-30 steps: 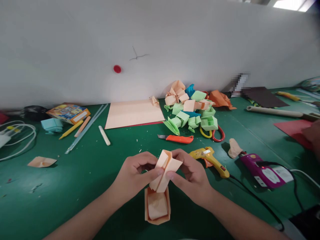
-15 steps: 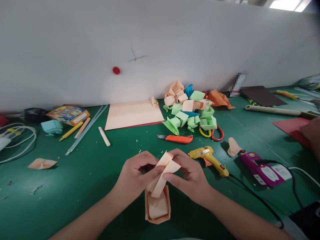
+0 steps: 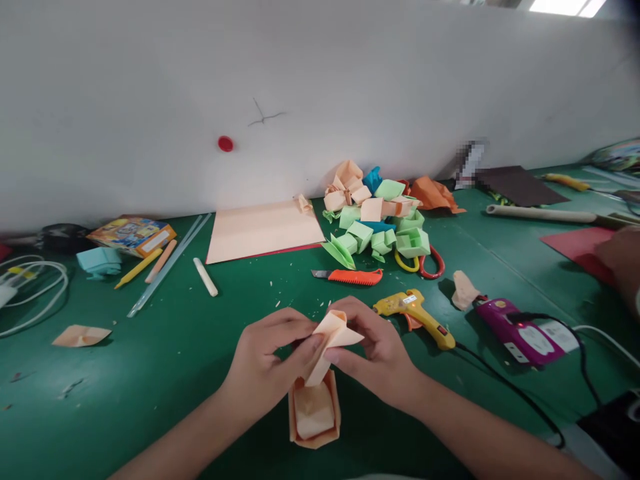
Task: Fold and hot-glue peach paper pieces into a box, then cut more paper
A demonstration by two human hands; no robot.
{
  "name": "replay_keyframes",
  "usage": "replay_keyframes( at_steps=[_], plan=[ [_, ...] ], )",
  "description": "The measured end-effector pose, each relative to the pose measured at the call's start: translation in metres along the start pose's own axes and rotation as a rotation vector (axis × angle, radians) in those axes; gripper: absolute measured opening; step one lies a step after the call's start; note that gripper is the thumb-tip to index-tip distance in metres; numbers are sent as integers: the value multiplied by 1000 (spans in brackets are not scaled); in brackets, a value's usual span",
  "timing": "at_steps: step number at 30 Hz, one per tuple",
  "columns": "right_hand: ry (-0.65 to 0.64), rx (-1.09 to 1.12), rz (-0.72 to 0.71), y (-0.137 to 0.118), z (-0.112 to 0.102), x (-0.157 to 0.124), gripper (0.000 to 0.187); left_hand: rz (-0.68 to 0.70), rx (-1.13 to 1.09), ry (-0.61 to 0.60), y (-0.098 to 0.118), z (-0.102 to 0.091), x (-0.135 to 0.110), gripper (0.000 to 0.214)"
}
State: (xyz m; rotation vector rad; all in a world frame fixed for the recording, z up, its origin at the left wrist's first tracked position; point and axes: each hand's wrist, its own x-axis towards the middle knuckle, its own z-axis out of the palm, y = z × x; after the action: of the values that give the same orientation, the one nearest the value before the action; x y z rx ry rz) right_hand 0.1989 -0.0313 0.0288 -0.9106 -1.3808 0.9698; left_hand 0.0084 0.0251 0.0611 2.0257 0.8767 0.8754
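My left hand (image 3: 277, 353) and my right hand (image 3: 373, 353) both pinch a folded strip of peach paper (image 3: 327, 340). Its upper end curls into a loop, and a pointed flap sticks out to the right. Below the strip, a small peach paper box (image 3: 314, 413) rests on the green table with its hollow side up. The strip's lower end overlaps the box's far rim; whether they are joined I cannot tell. Fingers hide part of the strip. Beyond my right hand lies a yellow glue gun (image 3: 415, 317).
An orange cutter (image 3: 355, 276) with its blade out lies beyond my hands, before a heap of folded green paper pieces (image 3: 360, 233) and scissors (image 3: 433, 263). A purple power strip (image 3: 517, 330) with cables sits right. Another person's hand (image 3: 623, 257) is at the right edge, by red paper.
The strip is tilted and folded differently: its lower end is drawn up a little and its top loop shows wider. Both hands keep their hold. The whole view has shifted slightly.
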Motion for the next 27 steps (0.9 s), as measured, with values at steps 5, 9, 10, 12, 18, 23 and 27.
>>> replay_keyframes(
  at_steps=[5, 9, 10, 12, 18, 23, 27],
  plan=[
    [-13, -7, -2, -1, -1, 4, 16, 82, 106, 56, 0, 3, -2, 13],
    [-18, -16, -9, 0, -1, 3, 18, 180, 162, 69, 1, 3, -4, 16],
    [-20, -17, -10, 0, -1, 3, 18, 201, 162, 75, 1, 3, -4, 17],
    [-21, -8, -15, 1, -1, 2, 19, 209, 143, 82, 1, 2, -4, 17],
    [20, 154, 76, 5, -6, 3, 19, -16, 15, -8, -3, 0, 1, 13],
    [17, 354, 227, 7, -5, 5, 24, -199, -173, -68, -9, -3, 5, 21],
    [24, 421, 238, 7, -3, 5, 26, -293, -396, -149, -14, -5, 6, 38]
  ],
)
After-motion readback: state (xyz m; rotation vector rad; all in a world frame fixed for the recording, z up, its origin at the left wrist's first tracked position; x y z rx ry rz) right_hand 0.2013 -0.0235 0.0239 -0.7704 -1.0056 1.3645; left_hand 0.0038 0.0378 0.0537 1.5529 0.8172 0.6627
